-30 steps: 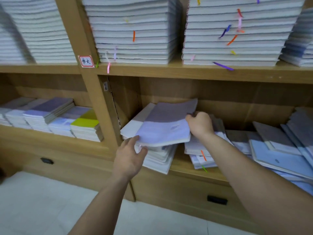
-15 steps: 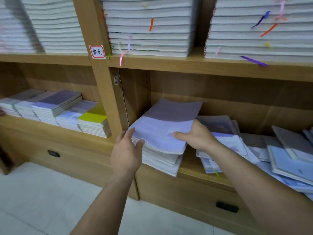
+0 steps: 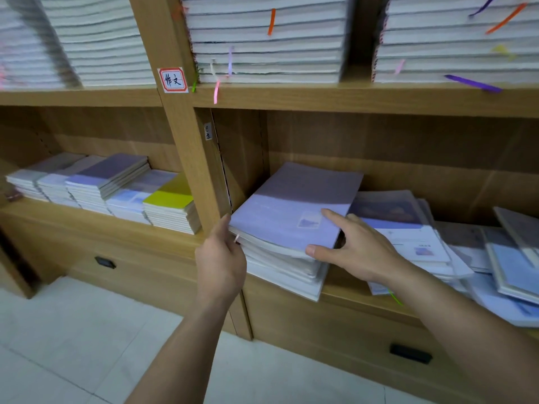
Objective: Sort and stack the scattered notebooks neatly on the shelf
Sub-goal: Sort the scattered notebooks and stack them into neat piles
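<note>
The lavender notebook (image 3: 294, 211) lies flat on top of a stack of notebooks (image 3: 284, 272) at the left end of the lower shelf (image 3: 345, 290), in the right compartment, close to the wooden upright (image 3: 186, 158). The stack's front overhangs the shelf's front edge, and its lower books sit skewed.

The left hand (image 3: 221, 258) stands edge-on against the stack's left side. Its thumb reaches up to the top notebook's near left corner and its fingers touch the stack's edges, gripping nothing. A pink ribbon (image 3: 236, 237) pokes out at the fingertips.

The right hand (image 3: 358, 252) is spread over the top notebook's near right corner. The forefinger lies straight on the cover, the thumb presses the front edge, and the other fingers drop down the right side of the stack. It pinches nothing that I can see.

Just right of that hand, scattered notebooks (image 3: 408, 234) lie overlapping and askew along the shelf toward its right end.

In the left compartment, neat piles (image 3: 96, 185) sit side by side, and the one nearest the upright has a yellow cover (image 3: 169, 199).

The upper shelf (image 3: 320, 100) carries tall white stacks (image 3: 262, 39) with coloured ribbons hanging out. A red-bordered label (image 3: 172, 80) is stuck on the upright.
</note>
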Motion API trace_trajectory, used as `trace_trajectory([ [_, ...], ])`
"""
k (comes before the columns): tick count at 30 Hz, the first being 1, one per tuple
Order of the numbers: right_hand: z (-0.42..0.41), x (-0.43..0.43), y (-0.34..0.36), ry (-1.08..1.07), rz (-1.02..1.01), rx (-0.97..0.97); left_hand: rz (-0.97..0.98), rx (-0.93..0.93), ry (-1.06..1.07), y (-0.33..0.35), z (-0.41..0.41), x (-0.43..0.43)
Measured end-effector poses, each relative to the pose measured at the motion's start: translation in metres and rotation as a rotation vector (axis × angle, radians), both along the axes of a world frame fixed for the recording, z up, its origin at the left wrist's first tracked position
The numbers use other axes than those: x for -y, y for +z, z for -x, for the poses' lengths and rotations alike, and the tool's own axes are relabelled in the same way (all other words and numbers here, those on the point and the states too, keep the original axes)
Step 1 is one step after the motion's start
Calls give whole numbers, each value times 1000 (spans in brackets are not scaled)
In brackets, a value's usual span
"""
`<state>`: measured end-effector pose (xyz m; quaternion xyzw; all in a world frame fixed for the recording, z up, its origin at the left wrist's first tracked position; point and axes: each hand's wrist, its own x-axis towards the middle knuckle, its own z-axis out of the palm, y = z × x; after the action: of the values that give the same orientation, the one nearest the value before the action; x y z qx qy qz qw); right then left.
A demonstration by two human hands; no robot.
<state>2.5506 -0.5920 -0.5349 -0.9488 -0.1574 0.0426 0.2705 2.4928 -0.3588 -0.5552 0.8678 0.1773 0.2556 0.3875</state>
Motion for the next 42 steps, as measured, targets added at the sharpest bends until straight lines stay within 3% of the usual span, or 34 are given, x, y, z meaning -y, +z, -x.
trace_trajectory([
  [9,-6,-12,-2,-56,151,18,45,-146,-148,-9,9,-10],
  [17,-19,-19,-3,-262,-401,-28,68,-139,-158,-2,9,0],
  [23,-5,10,16,-250,-394,116,-15,-3,-10,15,20,10],
  [25,7,39,22,-247,-382,129,-57,0,-55,15,21,18],
  [30,38,95,23,-279,-344,-128,-138,-401,-314,-4,15,53],
  [34,52,106,13,-232,-282,-247,-49,-424,-338,-5,15,69],
  [39,69,119,-3,-191,-247,-6,-85,-362,-280,6,24,84],
  [42,85,132,3,-153,-292,69,140,-346,-361,8,33,102],
])
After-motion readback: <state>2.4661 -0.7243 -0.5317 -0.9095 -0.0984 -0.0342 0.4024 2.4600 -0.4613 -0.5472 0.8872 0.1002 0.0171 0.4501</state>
